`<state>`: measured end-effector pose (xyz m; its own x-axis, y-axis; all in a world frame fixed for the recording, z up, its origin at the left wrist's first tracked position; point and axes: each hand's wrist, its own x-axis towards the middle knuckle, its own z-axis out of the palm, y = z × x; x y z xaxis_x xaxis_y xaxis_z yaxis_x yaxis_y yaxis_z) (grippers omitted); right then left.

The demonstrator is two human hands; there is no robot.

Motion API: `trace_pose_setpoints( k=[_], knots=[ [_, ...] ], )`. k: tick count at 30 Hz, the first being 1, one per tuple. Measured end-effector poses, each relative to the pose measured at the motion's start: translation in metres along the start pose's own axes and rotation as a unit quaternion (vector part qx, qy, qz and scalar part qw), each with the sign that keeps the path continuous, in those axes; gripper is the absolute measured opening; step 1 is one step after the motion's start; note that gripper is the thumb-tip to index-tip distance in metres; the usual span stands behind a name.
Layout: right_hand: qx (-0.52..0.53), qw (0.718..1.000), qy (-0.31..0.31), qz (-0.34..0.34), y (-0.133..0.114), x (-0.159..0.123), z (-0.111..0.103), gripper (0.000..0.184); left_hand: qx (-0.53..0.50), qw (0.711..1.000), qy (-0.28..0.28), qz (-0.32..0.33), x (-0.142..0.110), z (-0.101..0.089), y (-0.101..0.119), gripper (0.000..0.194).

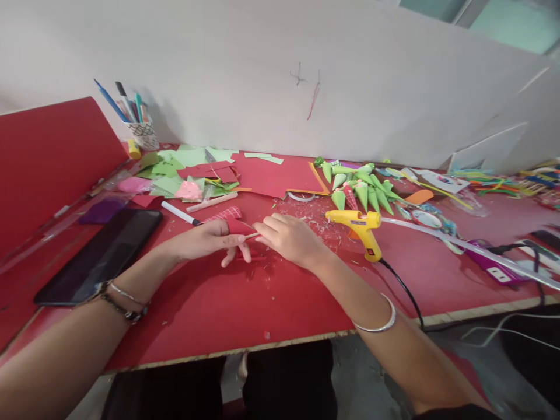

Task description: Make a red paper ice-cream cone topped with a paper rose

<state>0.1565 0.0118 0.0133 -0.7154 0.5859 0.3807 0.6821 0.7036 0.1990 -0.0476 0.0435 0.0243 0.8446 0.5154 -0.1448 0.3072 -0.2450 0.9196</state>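
My left hand (210, 239) pinches a small red paper piece (238, 226) rolled round a thin stick (252, 235), low over the red table (245, 303). My right hand (291, 238) meets it from the right, fingers curled on the same stick and paper. Both hands are closed. A yellow glue gun (361, 228) stands just right of my right hand, its black cord trailing off the table's front edge.
A dark tablet (98, 256) lies at the left. A white marker (179, 213) and red and green paper scraps (192, 172) lie behind my hands. Several green paper cones (363, 189) sit at the back right. A pen cup (142, 134) stands by the wall.
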Motion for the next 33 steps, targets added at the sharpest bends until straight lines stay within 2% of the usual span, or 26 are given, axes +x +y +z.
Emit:
trace_pose_setpoints(
  k=[5, 10, 15, 18, 22, 27, 30, 33],
  knots=[
    [0.037, 0.999, -0.029, 0.019, 0.000, 0.000, -0.001, 0.034, 0.071, 0.997, 0.027, -0.004, 0.001, 0.002, 0.003, 0.042],
    [0.142, 0.986, -0.046, 0.071, 0.003, -0.002, -0.005, 0.034, 0.112, 0.992, 0.064, 0.000, 0.001, 0.006, 0.005, 0.050],
    [0.191, 0.972, -0.061, 0.121, 0.007, -0.003, -0.010, 0.038, 0.194, 0.977, 0.082, 0.030, 0.000, 0.012, 0.009, 0.054],
    [0.227, 0.961, -0.070, 0.141, 0.007, -0.003, -0.010, 0.039, 0.272, 0.956, 0.101, 0.042, 0.000, 0.015, 0.011, 0.049],
    [0.267, 0.945, -0.105, 0.158, 0.008, -0.003, -0.009, 0.041, 0.382, 0.914, 0.137, 0.014, 0.002, 0.016, 0.007, 0.041],
    [0.286, 0.934, -0.131, 0.172, 0.007, -0.005, -0.009, 0.042, 0.362, 0.922, 0.130, 0.052, 0.005, 0.016, 0.001, 0.040],
    [0.234, 0.954, -0.100, 0.161, 0.005, -0.004, -0.007, 0.040, 0.325, 0.931, 0.148, 0.071, 0.005, 0.015, 0.003, 0.042],
    [0.154, 0.980, -0.045, 0.122, 0.003, -0.003, -0.004, 0.033, 0.274, 0.941, 0.189, 0.056, 0.004, 0.014, 0.006, 0.045]
  ],
)
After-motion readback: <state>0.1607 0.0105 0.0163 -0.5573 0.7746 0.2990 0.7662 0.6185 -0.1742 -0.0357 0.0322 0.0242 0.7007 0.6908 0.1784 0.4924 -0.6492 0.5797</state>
